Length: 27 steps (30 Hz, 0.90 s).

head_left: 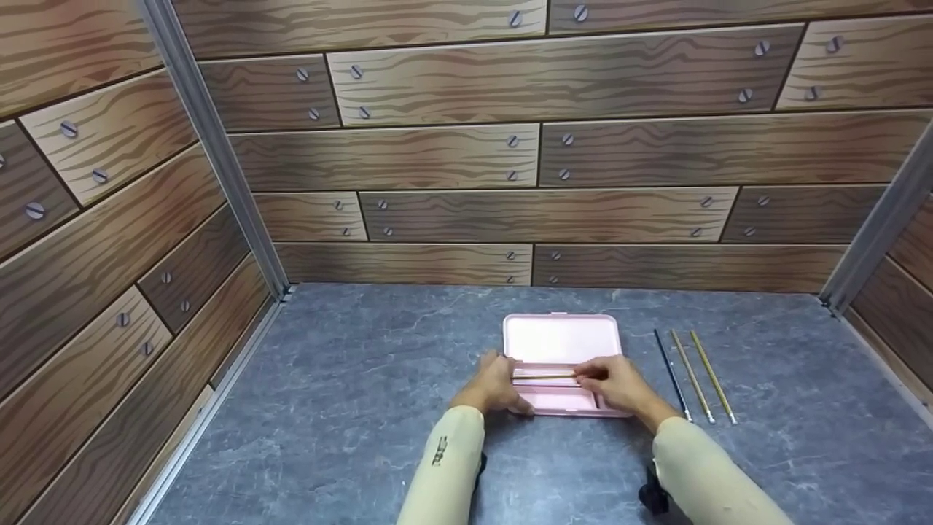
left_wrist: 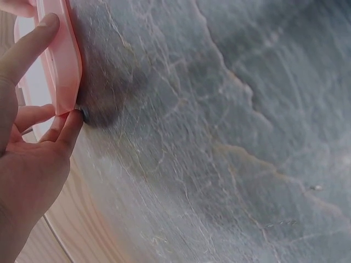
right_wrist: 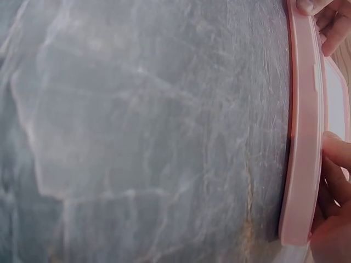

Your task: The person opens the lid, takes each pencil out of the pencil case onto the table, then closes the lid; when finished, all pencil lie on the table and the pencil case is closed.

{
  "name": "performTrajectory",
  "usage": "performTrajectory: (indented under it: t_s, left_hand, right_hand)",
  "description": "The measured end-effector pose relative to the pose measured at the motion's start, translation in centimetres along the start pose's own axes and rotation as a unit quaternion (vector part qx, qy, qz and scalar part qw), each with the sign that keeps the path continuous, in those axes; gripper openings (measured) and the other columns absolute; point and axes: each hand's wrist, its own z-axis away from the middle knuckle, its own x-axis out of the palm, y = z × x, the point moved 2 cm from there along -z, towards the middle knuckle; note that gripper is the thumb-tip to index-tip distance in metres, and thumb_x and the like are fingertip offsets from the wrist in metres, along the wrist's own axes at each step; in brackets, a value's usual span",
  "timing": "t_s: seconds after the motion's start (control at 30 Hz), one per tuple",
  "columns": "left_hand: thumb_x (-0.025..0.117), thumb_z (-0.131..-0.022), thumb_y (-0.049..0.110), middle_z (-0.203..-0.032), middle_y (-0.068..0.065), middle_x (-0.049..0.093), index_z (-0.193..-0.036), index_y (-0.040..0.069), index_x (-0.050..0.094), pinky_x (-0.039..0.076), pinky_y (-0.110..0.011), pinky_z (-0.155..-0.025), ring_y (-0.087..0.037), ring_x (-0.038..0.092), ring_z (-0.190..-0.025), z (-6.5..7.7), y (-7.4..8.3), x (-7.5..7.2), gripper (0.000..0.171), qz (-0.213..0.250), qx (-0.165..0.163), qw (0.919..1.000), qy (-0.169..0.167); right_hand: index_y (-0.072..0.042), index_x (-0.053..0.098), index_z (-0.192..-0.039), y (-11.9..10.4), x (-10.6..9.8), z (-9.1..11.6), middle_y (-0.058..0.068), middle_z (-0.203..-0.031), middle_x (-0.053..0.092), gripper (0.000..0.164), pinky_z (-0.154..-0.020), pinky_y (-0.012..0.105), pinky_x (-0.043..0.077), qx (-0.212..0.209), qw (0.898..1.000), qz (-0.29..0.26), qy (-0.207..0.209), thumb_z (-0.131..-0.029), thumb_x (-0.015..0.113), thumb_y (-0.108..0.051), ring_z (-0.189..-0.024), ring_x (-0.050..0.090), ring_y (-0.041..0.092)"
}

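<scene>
At the pink case (head_left: 560, 341), the right hand (head_left: 616, 382) is pinching a pencil (head_left: 545, 377), apparently seating it, while the left hand (head_left: 496, 385) is gripping the case's left side, release seemingly being needed next.

The right end of the thin stick (head_left: 545, 377) was hidden by the right hand (head_left: 618, 380), and the left hand (head_left: 492, 383) covered part of the left edge of the pink case (head_left: 557, 399). The dark marks (head_left: 439, 450) on the left sleeve (head_left: 452, 477) were too small to be read. The right sleeve (head_left: 718, 474), cut off by the near edge, partly covered a black object (head_left: 654, 496), whose kind could not be told.
</scene>
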Motion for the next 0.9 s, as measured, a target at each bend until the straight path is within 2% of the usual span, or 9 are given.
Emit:
performTrajectory:
  t_s: [0.13, 0.4, 0.63, 0.9]
  left_hand:
    - [0.1, -0.057, 0.023, -0.104, -0.006, 0.052, -0.098, 0.0, 0.072, 0.049, -0.039, -0.097, -0.02, 0.048, -0.098, 0.0, -0.04, 0.0, 0.054, 0.002, 0.006, 1.0, 0.0]
    - [0.099, -0.057, 0.02, -0.105, -0.007, 0.053, -0.098, 0.0, 0.072, 0.05, -0.039, -0.095, -0.019, 0.048, -0.095, 0.05, -0.03, -0.15, 0.053, 0.016, -0.006, 0.9998, -0.005]
    - [0.099, -0.057, 0.019, -0.103, -0.005, 0.051, -0.093, 0.002, 0.073, 0.05, -0.038, -0.094, -0.018, 0.047, -0.094, 0.1, 0.07, -0.11, 0.048, 0.02, -0.008, 0.9998, -0.005]
    - [0.099, -0.057, 0.02, -0.103, -0.005, 0.052, -0.094, 0.003, 0.074, 0.049, -0.039, -0.096, -0.02, 0.047, -0.099, 0.06, -0.02, -0.09, 0.047, 0.017, 0.001, 0.9999, -0.004]
  right_hand:
    - [0.008, 0.075, -0.105, 0.0, 0.02, 0.15, 0.02, -0.097, 0.076, 0.019, -0.076, 0.018, 0.05, -0.004, 1.0, 0.0, -0.007, -0.088, 0.07, 0.003, -0.087, 0.066, 0.014]
    - [0.007, 0.075, -0.105, 0.21, -0.06, 0.12, 0.021, -0.093, 0.075, 0.022, -0.058, 0.019, 0.047, -0.014, 0.999, -0.009, -0.034, -0.084, 0.07, 0.006, -0.068, 0.057, 0.003]
    - [0.008, 0.075, -0.104, 0.25, -0.15, 0.06, 0.019, -0.09, 0.073, 0.022, -0.064, 0.019, 0.047, -0.037, 0.998, -0.015, -0.039, -0.082, 0.069, 0.008, -0.073, 0.057, 0.003]
    - [0.004, 0.077, -0.101, 0.11, -0.28, 0.17, 0.019, -0.097, 0.075, 0.018, -0.072, 0.02, 0.048, -0.048, 0.999, 0.002, -0.01, -0.084, 0.071, 0.005, -0.081, 0.059, 0.006]
